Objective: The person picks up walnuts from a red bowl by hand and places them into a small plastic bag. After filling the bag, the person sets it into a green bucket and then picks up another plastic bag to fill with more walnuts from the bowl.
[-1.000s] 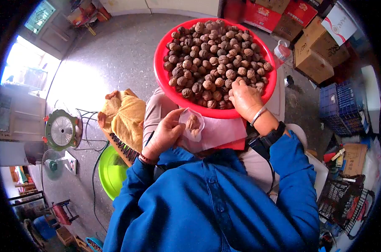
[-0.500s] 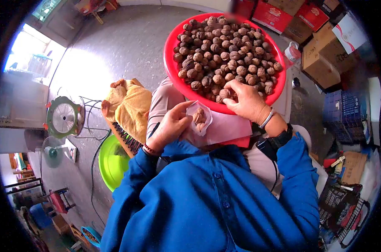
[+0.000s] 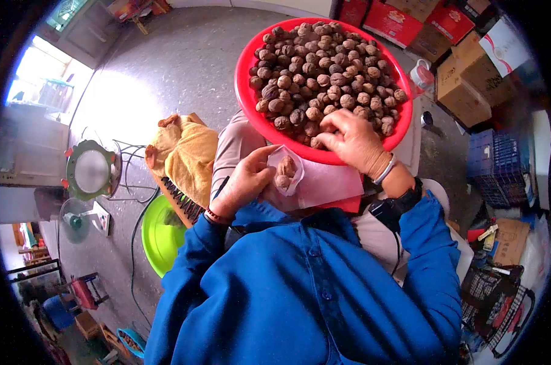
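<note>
My left hand [image 3: 250,178] pinches the rim of a small white mesh bag [image 3: 298,180] and holds its mouth apart over my lap. Inside the bag lie a few walnuts [image 3: 284,165]. My right hand [image 3: 356,143] reaches over the near rim of a red plastic basin [image 3: 246,100] heaped with walnuts [image 3: 333,67]. Its thumb and fingers are curled together around a walnut, which they mostly hide. Pink-white sheets of bag material [image 3: 330,182] lie across my lap, below the basin.
Left of my legs are a yellow cloth [image 3: 193,155] on a wooden seat and a bright green basin [image 3: 157,234]. A fan [image 3: 92,170] and black cables [image 3: 134,255] are on the floor further left. Cardboard boxes [image 3: 464,85] and a blue crate [image 3: 497,161] line the right.
The fingers of my right hand have closed further, covering the walnut seen between them before. The walnuts in the bag have shifted slightly as my left hand tilts it.
</note>
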The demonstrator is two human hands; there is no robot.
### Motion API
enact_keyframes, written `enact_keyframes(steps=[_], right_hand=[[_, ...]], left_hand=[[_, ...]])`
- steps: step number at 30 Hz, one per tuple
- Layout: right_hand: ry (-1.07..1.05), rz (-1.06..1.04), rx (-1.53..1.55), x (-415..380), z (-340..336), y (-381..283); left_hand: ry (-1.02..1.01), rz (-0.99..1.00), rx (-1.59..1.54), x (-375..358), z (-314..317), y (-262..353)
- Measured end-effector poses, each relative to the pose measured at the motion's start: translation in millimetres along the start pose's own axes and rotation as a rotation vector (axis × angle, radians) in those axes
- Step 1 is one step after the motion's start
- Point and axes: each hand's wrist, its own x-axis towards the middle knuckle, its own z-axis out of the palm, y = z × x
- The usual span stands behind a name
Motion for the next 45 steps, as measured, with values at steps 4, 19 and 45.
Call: enact_keyframes(steps=[4, 19, 45], right_hand=[[0.144, 0.124, -0.359, 2, -20, 33], [-0.251, 0.52, -0.651, -10, -45, 45], [-0.217, 0.099, 0.177, -12, -9, -1]], left_hand=[[-0.008, -0.006, 0.001, 1, 1, 0], [0.006, -0.035, -0.007, -1, 1, 0], [0.016, -0.025, 0.076, -1, 1, -4]])
